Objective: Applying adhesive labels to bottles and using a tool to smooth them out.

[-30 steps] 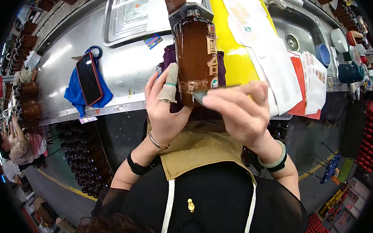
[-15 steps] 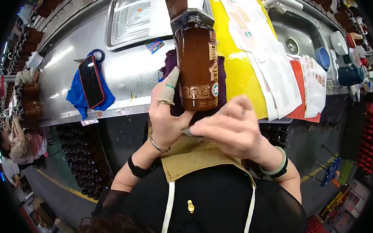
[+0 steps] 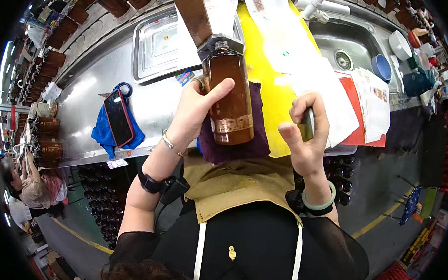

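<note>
A brown glass bottle [image 3: 230,97] with a patterned band near its base lies over a purple cloth [image 3: 259,122]. Its neck points away from me into a dark angular holder [image 3: 220,37]. My left hand [image 3: 198,104] grips the bottle from the left, thumb across the top; the fingers underneath are hidden. Off to the bottle's right, above the yellow sheet [image 3: 270,86], my right hand [image 3: 308,147] is raised with curled fingers around a small dark flat piece [image 3: 309,124] that looks like a scraper. That piece is apart from the bottle.
A phone [image 3: 118,118] lies on a blue cloth [image 3: 100,133] at the left, scissors [image 3: 121,90] behind it. White label sheets [image 3: 307,88] and a red sheet [image 3: 355,109] cover the right side. Beyond are a metal tray [image 3: 155,47], a sink [image 3: 335,39] and a blue bowl [image 3: 381,67].
My left hand has moved up from the bottle's base to grip its side. The bottle has turned, taking its gold lettering out of sight. My right hand has moved right with the dark piece.
</note>
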Demonstrator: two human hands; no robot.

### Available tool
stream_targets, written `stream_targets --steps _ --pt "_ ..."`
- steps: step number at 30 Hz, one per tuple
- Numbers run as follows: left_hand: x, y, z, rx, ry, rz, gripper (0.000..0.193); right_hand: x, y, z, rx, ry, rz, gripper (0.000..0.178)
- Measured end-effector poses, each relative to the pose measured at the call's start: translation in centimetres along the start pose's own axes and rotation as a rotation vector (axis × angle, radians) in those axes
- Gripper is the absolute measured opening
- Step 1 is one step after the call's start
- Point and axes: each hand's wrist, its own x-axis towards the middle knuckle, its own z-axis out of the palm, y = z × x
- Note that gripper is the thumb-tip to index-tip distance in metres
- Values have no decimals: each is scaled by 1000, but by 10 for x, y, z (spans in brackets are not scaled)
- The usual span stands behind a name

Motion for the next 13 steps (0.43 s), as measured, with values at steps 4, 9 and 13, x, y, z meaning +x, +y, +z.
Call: stream_targets --steps 4,9,13 --pt "-11 1 -2 -227 -81 -95 52 38 -17 -2 -64 32 -144 39" --pt "-53 40 34 6 -415 -11 67 74 -28 -32 -237 -326 -165 21" --pt "-60 50 53 232 -482 267 81 58 -71 -65 -475 -266 -330 29"
